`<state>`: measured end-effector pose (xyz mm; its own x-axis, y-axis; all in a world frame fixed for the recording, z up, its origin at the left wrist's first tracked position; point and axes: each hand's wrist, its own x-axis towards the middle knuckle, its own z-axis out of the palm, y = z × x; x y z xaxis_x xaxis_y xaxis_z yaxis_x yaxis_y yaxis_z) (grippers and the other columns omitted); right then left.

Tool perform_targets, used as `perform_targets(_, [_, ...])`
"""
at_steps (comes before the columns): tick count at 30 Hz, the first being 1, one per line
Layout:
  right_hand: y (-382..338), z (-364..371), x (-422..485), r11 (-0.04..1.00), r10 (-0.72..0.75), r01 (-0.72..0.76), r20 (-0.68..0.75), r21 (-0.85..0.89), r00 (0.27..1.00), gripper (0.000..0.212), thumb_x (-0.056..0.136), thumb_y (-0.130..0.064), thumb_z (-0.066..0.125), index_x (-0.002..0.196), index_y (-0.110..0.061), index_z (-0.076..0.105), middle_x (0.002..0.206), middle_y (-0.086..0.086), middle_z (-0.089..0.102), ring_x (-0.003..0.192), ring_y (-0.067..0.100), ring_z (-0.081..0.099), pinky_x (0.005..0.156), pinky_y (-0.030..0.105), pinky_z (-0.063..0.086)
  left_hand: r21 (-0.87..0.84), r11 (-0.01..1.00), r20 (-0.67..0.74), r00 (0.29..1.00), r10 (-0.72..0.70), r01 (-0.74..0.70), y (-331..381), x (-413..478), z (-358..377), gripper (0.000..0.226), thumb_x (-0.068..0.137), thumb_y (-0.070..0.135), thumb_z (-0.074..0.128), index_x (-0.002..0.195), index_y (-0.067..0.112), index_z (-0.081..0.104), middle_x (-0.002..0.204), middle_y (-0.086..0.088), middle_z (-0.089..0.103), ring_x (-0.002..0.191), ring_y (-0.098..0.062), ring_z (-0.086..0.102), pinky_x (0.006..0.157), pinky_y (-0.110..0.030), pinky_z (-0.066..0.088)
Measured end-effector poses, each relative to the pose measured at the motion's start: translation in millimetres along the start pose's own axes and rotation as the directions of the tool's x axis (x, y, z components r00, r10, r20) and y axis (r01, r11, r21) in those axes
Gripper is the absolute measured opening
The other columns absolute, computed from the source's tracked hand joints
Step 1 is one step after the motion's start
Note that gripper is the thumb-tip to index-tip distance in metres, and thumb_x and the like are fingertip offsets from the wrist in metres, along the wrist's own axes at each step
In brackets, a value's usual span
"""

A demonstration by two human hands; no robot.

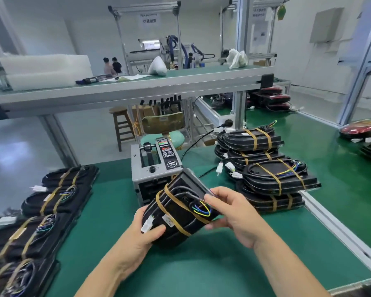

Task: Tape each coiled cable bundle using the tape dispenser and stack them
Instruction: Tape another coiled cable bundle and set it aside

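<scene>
The black coiled cable bundle with two tan tape bands is held tilted above the green bench mat, between both hands – the left hand grips its 8 o'clock end, fingers curled under, thumb on top beside a white plug; the right hand at 3 o'clock pinches the edge by the coloured wires. At 12 o'clock a grey box-shaped tape dispenser stands just behind, its front partly covered by the bundle. A stack of taped bundles sits at 2 o'clock, a row of others at 9 o'clock
</scene>
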<state>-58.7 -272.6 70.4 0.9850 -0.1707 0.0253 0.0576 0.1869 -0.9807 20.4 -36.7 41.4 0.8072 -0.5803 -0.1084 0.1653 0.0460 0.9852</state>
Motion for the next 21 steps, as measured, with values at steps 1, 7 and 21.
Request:
perform_targets(1, [0, 8, 3, 0.999, -0.037, 0.037, -0.016, -0.016, 0.999, 0.007, 0.087, -0.024, 0.072, 0.086, -0.018, 0.074, 0.083, 0.003, 0.069, 0.073, 0.012, 0.065, 0.054, 0.03, 0.057, 0.126, 0.992, 0.041, 0.999, -0.004, -0.001, 6, -6, -9, 0.074, 0.07, 0.006, 0.074, 0.134, 0.029, 0.045, 0.135, 0.012, 0.06, 0.126, -0.006, 0.054, 0.104, -0.025, 0.043])
perform_targets(7, [3, 52, 22, 0.972, -0.17, 0.173, 0.033, -0.158, 0.985, 0.009, 0.094, -0.014, 0.066, 0.088, -0.013, 0.071, 0.078, 0.006, 0.066, 0.066, 0.011, 0.059, 0.048, 0.026, 0.052, 0.465, 0.884, 0.131, 0.991, -0.014, -0.049, 57, -29, -51, 0.092, 0.073, 0.039, 0.083, 0.145, 0.047, 0.026, 0.144, 0.034, 0.037, 0.135, 0.015, 0.032, 0.114, -0.02, 0.024])
perform_targets(21, [17, 112, 51, 0.986, -0.142, 0.149, -0.089, 0.07, 0.986, 0.015, 0.093, -0.024, 0.064, 0.088, -0.016, 0.075, 0.088, 0.002, 0.074, 0.078, 0.012, 0.07, 0.055, 0.023, 0.052, 0.205, 0.944, -0.183, 0.937, 0.296, -0.259, 71, -29, -73, 0.052, 0.059, 0.038, 0.081, 0.104, 0.034, 0.056, 0.1, -0.007, 0.068, 0.094, -0.024, 0.066, 0.084, -0.037, 0.049])
